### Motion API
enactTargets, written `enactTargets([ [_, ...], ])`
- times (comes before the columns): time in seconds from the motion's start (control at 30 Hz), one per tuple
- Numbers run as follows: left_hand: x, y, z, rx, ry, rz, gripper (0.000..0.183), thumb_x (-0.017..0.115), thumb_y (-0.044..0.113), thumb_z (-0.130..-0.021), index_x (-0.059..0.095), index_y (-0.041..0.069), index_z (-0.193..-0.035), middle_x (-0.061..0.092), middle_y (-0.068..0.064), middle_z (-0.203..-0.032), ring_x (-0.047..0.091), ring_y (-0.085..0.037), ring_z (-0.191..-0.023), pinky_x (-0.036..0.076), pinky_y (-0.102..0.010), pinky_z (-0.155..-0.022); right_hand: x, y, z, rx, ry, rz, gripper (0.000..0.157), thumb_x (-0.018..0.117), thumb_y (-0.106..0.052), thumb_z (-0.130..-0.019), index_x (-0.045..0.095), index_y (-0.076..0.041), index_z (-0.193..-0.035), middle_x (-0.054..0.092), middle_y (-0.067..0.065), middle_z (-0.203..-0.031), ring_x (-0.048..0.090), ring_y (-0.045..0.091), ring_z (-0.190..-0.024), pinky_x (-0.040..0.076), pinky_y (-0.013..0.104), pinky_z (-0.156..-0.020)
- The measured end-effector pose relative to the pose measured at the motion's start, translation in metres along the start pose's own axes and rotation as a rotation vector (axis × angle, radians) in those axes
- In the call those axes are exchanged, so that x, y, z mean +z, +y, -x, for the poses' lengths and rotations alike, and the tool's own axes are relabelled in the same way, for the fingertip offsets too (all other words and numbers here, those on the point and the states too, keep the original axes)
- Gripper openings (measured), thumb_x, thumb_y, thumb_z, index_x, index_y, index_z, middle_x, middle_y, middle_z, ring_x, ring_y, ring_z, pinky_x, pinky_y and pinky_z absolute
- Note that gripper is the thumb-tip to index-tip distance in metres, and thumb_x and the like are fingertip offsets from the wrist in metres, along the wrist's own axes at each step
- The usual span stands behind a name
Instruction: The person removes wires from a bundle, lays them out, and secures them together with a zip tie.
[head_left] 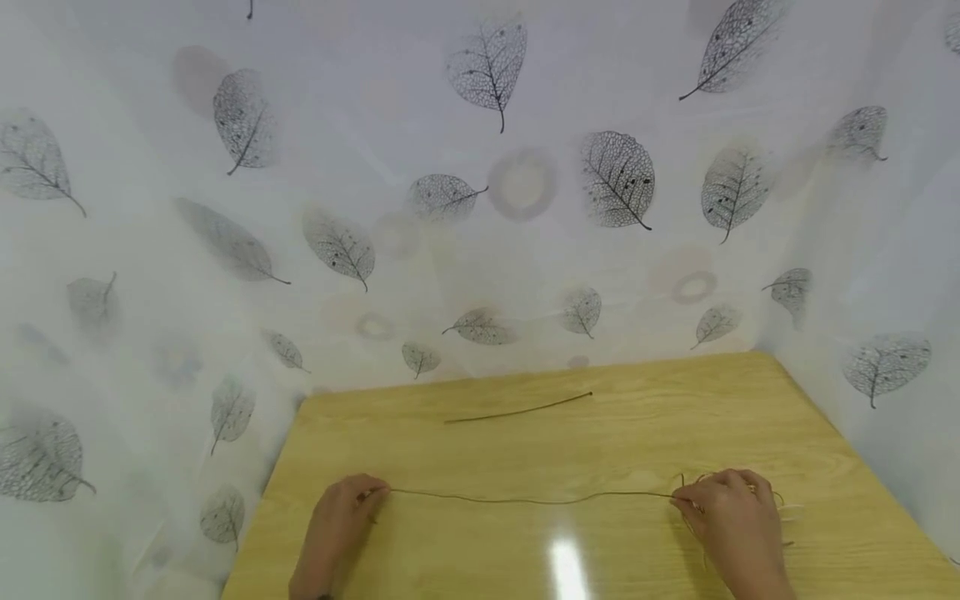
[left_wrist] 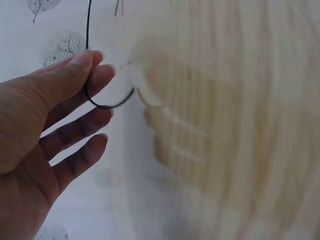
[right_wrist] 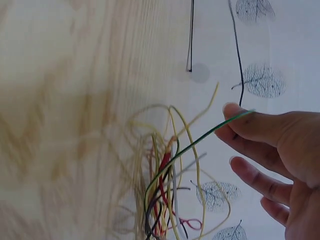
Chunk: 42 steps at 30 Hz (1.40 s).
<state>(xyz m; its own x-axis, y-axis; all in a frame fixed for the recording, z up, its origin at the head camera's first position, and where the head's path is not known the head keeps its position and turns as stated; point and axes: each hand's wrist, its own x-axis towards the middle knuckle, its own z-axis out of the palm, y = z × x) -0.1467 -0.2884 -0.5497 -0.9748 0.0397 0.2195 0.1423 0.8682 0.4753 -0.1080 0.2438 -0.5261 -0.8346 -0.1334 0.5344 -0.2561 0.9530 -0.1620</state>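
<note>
A thin dark wire (head_left: 525, 502) stretches across the table between the two hands, slightly wavy in the middle. My left hand (head_left: 341, 521) pinches one end between thumb and forefinger. In the left wrist view, a short tail of the wire (left_wrist: 88, 25) curves below that pinch, and the other fingers are spread. My right hand (head_left: 731, 521) pinches the opposite end by its thumb and forefinger. Beside the right hand lies a loose bunch of coloured wires (right_wrist: 165, 185), yellow, red, white and dark; a green wire (right_wrist: 200, 139) from it crosses in front of the thumb.
Farther back on the wooden table (head_left: 637, 442) lies another thin dark length (head_left: 525, 410); in the right wrist view it looks doubled. White leaf-printed sheeting (head_left: 525, 275) rises behind the table and along both sides.
</note>
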Motion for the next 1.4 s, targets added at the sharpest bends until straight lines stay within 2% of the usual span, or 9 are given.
enactTargets([
  [0.13,-0.001,-0.009,0.006,-0.075,-0.051,0.044,0.006,0.078,0.019,-0.082,0.077,0.025,-0.085,0.072,0.014,-0.078,0.063,-0.007,-0.07,0.054,-0.033,-0.064,0.002,-0.006,0.003,-0.035,-0.084,-0.001,0.018,0.09,-0.024,-0.053,0.076,-0.026,-0.065,0.069,-0.011,-0.063,0.061,0.019,-0.071,0.043,0.058,-0.087],
  [0.23,0.0,-0.013,0.009,-0.081,-0.09,0.084,0.007,0.078,0.019,-0.082,0.076,0.026,-0.084,0.072,0.015,-0.078,0.062,-0.005,-0.068,0.053,-0.029,-0.064,0.003,-0.006,0.005,-0.032,-0.149,-0.001,0.017,0.09,-0.023,-0.054,0.078,-0.025,-0.066,0.07,-0.011,-0.064,0.058,0.016,-0.068,0.044,0.059,-0.086],
  [0.33,0.0,-0.015,0.009,-0.057,-0.085,0.101,0.009,0.079,0.017,-0.081,0.076,0.025,-0.083,0.072,0.015,-0.078,0.062,-0.004,-0.067,0.054,-0.028,-0.063,0.006,-0.006,0.005,-0.034,-0.188,-0.017,0.018,0.089,-0.022,-0.056,0.078,-0.025,-0.069,0.07,-0.011,-0.065,0.054,0.012,-0.066,0.042,0.058,-0.086],
  [0.47,0.0,-0.016,0.008,-0.047,-0.065,0.096,0.012,0.08,0.016,-0.079,0.075,0.026,-0.081,0.072,0.015,-0.077,0.063,-0.004,-0.067,0.054,-0.028,-0.063,0.011,-0.005,0.005,-0.046,-0.194,-0.038,0.019,0.089,-0.021,-0.055,0.077,-0.026,-0.069,0.07,-0.014,-0.066,0.053,0.01,-0.065,0.041,0.057,-0.086],
  [0.57,0.0,-0.015,0.009,-0.057,-0.068,0.102,0.013,0.081,0.015,-0.078,0.075,0.027,-0.08,0.071,0.016,-0.077,0.063,-0.004,-0.067,0.054,-0.029,-0.064,0.013,-0.005,0.005,-0.045,-0.224,-0.051,0.018,0.089,-0.023,-0.056,0.077,-0.028,-0.069,0.07,-0.015,-0.066,0.055,0.01,-0.065,0.043,0.056,-0.085],
  [0.7,0.001,-0.015,0.009,-0.038,-0.05,0.109,0.014,0.082,0.015,-0.077,0.075,0.027,-0.079,0.071,0.016,-0.077,0.063,-0.004,-0.068,0.055,-0.03,-0.065,0.015,-0.007,0.004,-0.031,-0.287,-0.072,0.014,0.087,-0.026,-0.062,0.078,-0.027,-0.073,0.072,-0.015,-0.068,0.062,0.014,-0.07,0.044,0.055,-0.085],
  [1.07,0.007,-0.012,0.012,0.054,-0.051,0.169,0.016,0.083,0.013,-0.075,0.075,0.026,-0.081,0.072,0.013,-0.08,0.063,-0.006,-0.067,0.054,-0.028,-0.061,0.018,-0.01,0.004,-0.051,-0.311,-0.107,0.018,0.087,-0.034,-0.062,0.077,-0.028,-0.076,0.071,-0.018,-0.071,0.06,0.009,-0.072,0.041,0.051,-0.089],
  [1.2,0.007,-0.011,0.013,0.042,-0.067,0.157,0.018,0.083,0.012,-0.075,0.075,0.026,-0.081,0.072,0.015,-0.081,0.063,-0.006,-0.071,0.054,-0.03,-0.065,0.018,-0.011,0.005,-0.053,-0.329,-0.11,0.018,0.086,-0.036,-0.063,0.076,-0.028,-0.076,0.068,-0.022,-0.068,0.058,0.006,-0.07,0.041,0.052,-0.088],
  [1.4,0.009,-0.01,0.012,0.007,-0.108,0.138,0.017,0.082,0.016,-0.076,0.074,0.029,-0.083,0.07,0.019,-0.082,0.061,-0.006,-0.077,0.053,-0.032,-0.07,0.016,-0.012,0.008,-0.045,-0.285,-0.132,0.015,0.084,-0.036,-0.067,0.076,-0.027,-0.076,0.064,-0.025,-0.066,0.058,0.006,-0.071,0.041,0.052,-0.09],
])
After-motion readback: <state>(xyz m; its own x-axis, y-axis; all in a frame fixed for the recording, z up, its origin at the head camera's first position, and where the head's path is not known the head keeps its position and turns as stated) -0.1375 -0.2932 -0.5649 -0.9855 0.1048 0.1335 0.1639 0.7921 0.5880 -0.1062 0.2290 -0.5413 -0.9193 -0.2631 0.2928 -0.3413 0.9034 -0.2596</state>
